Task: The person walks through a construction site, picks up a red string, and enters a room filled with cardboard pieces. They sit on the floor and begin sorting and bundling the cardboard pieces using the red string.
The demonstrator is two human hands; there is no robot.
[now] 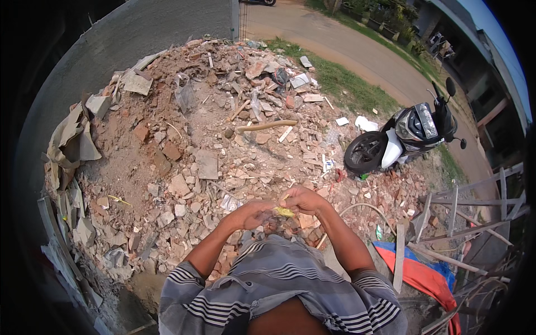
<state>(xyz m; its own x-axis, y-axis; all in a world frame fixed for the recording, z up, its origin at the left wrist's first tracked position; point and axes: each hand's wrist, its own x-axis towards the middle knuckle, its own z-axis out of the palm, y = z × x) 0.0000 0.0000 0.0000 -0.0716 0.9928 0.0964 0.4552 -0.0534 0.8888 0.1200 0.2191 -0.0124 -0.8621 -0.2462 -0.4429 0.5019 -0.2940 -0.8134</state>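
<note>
Both hands meet in front of my chest, over the rubble. Between them is a small, crumpled yellow thing (285, 211), thin like a wrapper or pouch; its kind is too small to make out. My right hand (304, 200) is closed, pinching it from above with thumb and fingers. From the other side my left hand (254, 214), slightly smeared by motion, has its fingers closed at the thing's left edge. Beyond the hands, a curved wooden handle (268, 126) lies across the broken bricks.
A broad rubble heap (206, 164) of brick and tile pieces spreads ahead. A grey wall (151, 30) bounds it at far left. A parked motorbike (410, 131) stands at right. Nearer are a wooden frame (452, 209) and a red-and-blue tarp (416, 271). Torn sacking (70, 139) lies left.
</note>
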